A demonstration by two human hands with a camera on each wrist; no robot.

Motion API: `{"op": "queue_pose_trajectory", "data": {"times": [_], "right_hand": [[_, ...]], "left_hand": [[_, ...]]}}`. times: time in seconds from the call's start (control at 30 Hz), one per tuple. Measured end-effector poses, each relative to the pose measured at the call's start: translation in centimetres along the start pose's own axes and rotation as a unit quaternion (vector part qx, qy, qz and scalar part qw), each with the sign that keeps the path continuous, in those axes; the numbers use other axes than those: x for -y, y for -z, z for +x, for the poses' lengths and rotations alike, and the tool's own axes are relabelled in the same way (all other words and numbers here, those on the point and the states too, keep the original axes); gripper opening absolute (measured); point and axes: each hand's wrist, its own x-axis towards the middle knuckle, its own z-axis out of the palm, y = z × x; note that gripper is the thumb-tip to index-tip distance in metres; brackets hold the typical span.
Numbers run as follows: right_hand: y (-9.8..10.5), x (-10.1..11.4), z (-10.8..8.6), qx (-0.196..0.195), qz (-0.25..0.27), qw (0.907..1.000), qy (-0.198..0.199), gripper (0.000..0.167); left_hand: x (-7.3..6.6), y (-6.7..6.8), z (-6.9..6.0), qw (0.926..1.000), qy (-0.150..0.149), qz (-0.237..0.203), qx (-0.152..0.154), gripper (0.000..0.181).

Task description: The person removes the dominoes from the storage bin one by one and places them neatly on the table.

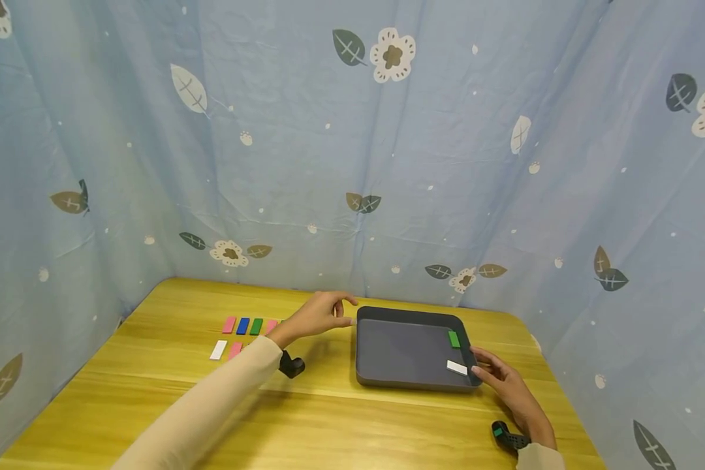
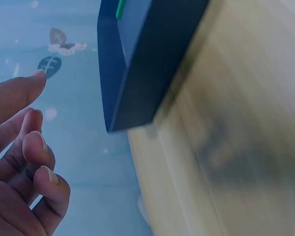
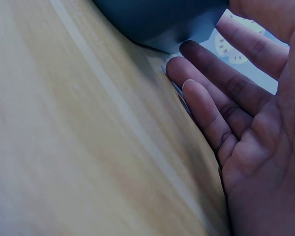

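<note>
A dark grey rectangular tray lies on the wooden table with a green tile and a white tile inside, both near its right wall. My left hand hovers just off the tray's left wall, thumb and index finger spread apart; in the left wrist view the other fingers curl loosely around nothing. At the tray's right side, my right hand touches the rim with thumb and fingertips. The right wrist view shows its lower fingers fairly straight beside the tray's outer wall, near the tabletop.
Left on the table are two rows of small tiles, among them a pink tile, a blue tile, a green tile and a white tile. My left arm partly covers them. A patterned blue curtain surrounds the table.
</note>
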Motion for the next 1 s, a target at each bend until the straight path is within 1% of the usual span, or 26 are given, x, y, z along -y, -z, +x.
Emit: {"op": "queue_pose_trajectory", "data": {"times": [0.13, 0.27, 0.4, 0.53, 0.67, 0.8, 1.0], "right_hand": [[-0.1, -0.1, 0.0, -0.001, 0.005, 1.0, -0.004, 0.066], [0.0, -0.1, -0.1, 0.0, 0.008, 0.9999, -0.006, 0.066], [-0.1, 0.0, 0.0, -0.001, 0.004, 1.0, -0.005, 0.066], [-0.1, 0.1, 0.0, 0.0, -0.005, 1.0, 0.002, 0.064], [0.0, 0.0, -0.2, 0.004, -0.006, 0.9999, 0.009, 0.061], [0.0, 0.0, -0.3, 0.007, -0.002, 0.9999, 0.011, 0.06], [-0.1, 0.0, -0.3, 0.002, -0.003, 0.9999, 0.013, 0.06]], "left_hand": [[-1.3, -0.8, 1.5, 0.9997, -0.004, -0.018, 0.014, 0.036], [-2.2, -1.5, 2.8, 0.9992, -0.013, -0.028, 0.026, 0.036], [-2.8, -2.4, 4.0, 0.9987, -0.015, -0.036, 0.033, 0.036], [-3.2, -3.1, 5.0, 0.9978, -0.014, -0.051, 0.041, 0.036], [-3.6, -4.1, 5.9, 0.9972, -0.014, -0.054, 0.049, 0.037], [-4.1, -5.2, 6.8, 0.9965, -0.011, -0.06, 0.058, 0.037], [-5.2, -7.3, 8.1, 0.9942, -0.02, -0.076, 0.074, 0.036]]}}
